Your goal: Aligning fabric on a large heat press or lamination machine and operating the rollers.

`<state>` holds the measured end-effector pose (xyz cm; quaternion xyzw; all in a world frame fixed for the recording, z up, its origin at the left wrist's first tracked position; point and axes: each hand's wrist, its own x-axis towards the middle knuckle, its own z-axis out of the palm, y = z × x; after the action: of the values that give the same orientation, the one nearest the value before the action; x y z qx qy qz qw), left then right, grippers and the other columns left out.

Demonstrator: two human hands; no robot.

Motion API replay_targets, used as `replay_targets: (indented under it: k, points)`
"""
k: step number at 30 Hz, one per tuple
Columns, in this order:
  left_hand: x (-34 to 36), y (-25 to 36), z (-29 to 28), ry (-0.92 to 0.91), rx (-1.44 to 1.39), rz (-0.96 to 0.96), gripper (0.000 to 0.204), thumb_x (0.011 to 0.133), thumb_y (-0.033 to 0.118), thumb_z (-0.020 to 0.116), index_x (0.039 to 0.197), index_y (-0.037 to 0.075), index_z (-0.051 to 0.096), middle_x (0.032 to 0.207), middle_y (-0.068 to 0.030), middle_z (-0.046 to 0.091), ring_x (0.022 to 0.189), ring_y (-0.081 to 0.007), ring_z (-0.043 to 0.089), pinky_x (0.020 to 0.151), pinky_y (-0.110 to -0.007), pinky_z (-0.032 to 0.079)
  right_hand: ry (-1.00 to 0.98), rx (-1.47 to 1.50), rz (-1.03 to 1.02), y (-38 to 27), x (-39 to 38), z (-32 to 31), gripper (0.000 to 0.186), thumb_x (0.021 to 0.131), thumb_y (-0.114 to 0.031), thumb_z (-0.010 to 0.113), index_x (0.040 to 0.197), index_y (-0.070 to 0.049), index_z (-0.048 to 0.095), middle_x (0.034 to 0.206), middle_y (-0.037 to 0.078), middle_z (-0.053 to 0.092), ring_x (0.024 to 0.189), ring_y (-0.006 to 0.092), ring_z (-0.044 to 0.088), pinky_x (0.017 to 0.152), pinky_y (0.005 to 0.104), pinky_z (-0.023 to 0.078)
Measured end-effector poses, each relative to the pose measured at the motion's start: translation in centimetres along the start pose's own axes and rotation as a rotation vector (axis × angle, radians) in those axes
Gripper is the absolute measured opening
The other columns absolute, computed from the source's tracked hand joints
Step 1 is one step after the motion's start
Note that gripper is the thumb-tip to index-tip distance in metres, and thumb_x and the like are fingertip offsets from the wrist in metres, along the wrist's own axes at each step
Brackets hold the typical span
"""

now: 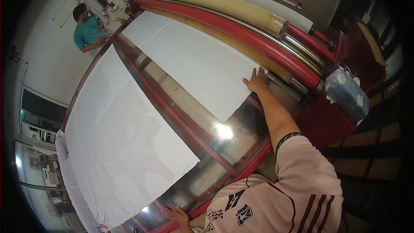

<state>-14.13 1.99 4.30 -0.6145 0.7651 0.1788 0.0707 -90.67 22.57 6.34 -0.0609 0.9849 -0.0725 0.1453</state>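
Observation:
My right hand (257, 81) lies with spread fingers at the right edge of a white sheet (202, 67), close to where it meets the rollers. Lower down, my left hand (177, 214) rests, fingers apart, on the near edge of the red-framed table (215, 155), holding nothing. Beside it, a second white sheet (125, 133) with faint printed shapes covers the table's left part. Its far-left side carries folds. A strip of shiny table surface shows between the two sheets.
A red roller (233, 39), a cream wrapped roll (215, 6) and metal bars run along the right. A motor in plastic wrap (347, 94) sits at their near end. Across the table's far-left side stands a person in a green shirt (86, 34). Bunched white fabric (69, 177) hangs at the left.

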Motion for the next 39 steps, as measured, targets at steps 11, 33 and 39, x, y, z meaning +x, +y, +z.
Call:
replay_targets:
  k: [11, 33, 39]
  points:
    - [1.4, 1.0, 1.2, -0.040, 0.020, -0.123, 0.076, 0.106, 0.059, 0.030, 0.165, 0.017, 0.006, 0.169, -0.0267, -0.006, 0.154, -0.0501, -0.007, 0.117, -0.072, 0.003, 0.066, 0.053, -0.021, -0.7, 0.7, 0.8, 0.104, 0.097, -0.074, 0.040, 0.163, -0.001, 0.006, 0.166, 0.030, 0.014, 0.157, 0.0390, 0.010, 0.128, 0.0487, 0.006]
    - [1.1, 1.7, -0.2, -0.195, -0.070, -0.125, 0.086, 0.104, 0.059, 0.036, 0.164, 0.016, -0.007, 0.167, -0.0252, -0.020, 0.152, -0.0494, -0.020, 0.118, -0.070, -0.006, 0.020, 0.133, -0.699, -5.0, -24.9, 10.3, 0.078, 0.100, -0.051, 0.054, 0.155, 0.001, 0.035, 0.168, 0.023, 0.017, 0.157, 0.0343, 0.012, 0.128, 0.0476, 0.009]
    - [0.7, 0.8, 0.6, -0.127, -0.070, -0.077, 0.093, 0.101, 0.065, 0.040, 0.164, 0.015, -0.005, 0.166, -0.0286, -0.018, 0.151, -0.0528, -0.018, 0.116, -0.073, -0.004, 0.137, 0.183, -0.682, -4.3, -26.9, 11.6, 0.073, 0.100, -0.046, 0.056, 0.153, 0.000, 0.036, 0.166, 0.024, 0.021, 0.157, 0.0349, 0.013, 0.128, 0.0469, 0.011]
